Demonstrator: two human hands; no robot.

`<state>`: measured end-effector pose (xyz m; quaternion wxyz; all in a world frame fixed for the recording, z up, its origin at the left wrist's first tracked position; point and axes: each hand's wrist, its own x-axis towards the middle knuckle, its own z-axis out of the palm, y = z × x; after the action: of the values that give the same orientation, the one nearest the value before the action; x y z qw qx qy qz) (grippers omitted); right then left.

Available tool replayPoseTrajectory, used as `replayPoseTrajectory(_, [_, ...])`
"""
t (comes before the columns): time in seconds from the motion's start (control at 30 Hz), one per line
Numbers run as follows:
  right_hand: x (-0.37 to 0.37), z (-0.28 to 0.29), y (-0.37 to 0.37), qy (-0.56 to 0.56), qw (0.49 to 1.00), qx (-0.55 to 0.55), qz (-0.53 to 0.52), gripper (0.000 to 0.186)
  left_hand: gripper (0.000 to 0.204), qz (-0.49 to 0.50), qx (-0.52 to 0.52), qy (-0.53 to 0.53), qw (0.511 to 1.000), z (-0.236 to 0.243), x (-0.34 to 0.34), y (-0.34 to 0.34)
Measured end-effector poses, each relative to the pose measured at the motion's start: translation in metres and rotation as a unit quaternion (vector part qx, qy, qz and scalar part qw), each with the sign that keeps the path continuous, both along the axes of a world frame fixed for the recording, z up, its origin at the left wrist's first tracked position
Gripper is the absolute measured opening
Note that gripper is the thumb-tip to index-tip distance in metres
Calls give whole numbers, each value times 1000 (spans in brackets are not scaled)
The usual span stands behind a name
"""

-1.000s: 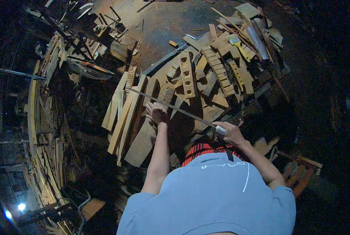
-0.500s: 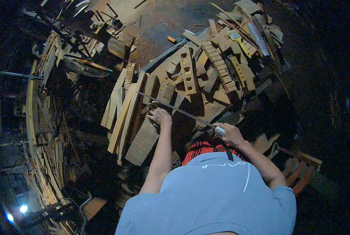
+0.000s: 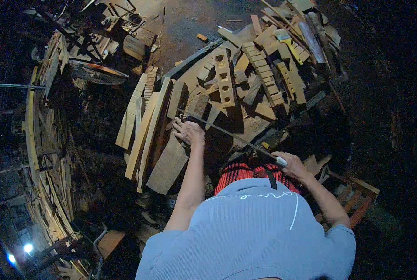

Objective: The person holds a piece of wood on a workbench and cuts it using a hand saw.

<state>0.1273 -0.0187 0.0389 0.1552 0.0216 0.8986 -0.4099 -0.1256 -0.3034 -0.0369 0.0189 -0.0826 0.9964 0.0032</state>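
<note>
1. Fingers of the right hand (image 3: 294, 166) were wrapped closed around the pale handle of a long, thin, dark metal tool (image 3: 227, 132).
2. That tool slanted up and leftward from the right hand, its far end just beside the left hand (image 3: 190, 133); whether its edge was toothed could not be told.
3. Over a broad, weathered, grey-brown wooden plank (image 3: 168, 164), the left hand lay with its fingers bent and slightly parted. Whether they pinched a small piece could not be told.
4. Two long, pale, straight-edged wooden strips (image 3: 144, 134) lay left of the plank; a pale wooden block with a row of squarish holes (image 3: 229, 83) lay beyond the tool, well apart from both hands.
5. By the look of it, the step in hand was a working stroke near the left fingers, with that hand as the steadying one.
6. A further stroke seemed to call for a firm left hold, fingertips clear of the edge, and a straight, even pull or push from the right arm.
</note>
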Motion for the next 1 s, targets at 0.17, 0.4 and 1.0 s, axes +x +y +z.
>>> replayPoseTrajectory(0.17, [-31,8,-11,-14,1000,2,3,61,28,-27,-85,41,995,-11,0,-4])
replayPoseTrajectory(0.4, [-128,-4,-64,-11,996,-89,27,50,17,-70,-149,151,975,-50,2,-16])
replayPoseTrajectory(1.0, [-11,-4,9,-52,998,-35,-3,62,32,-35,-48,87,994,-17,1,-5])
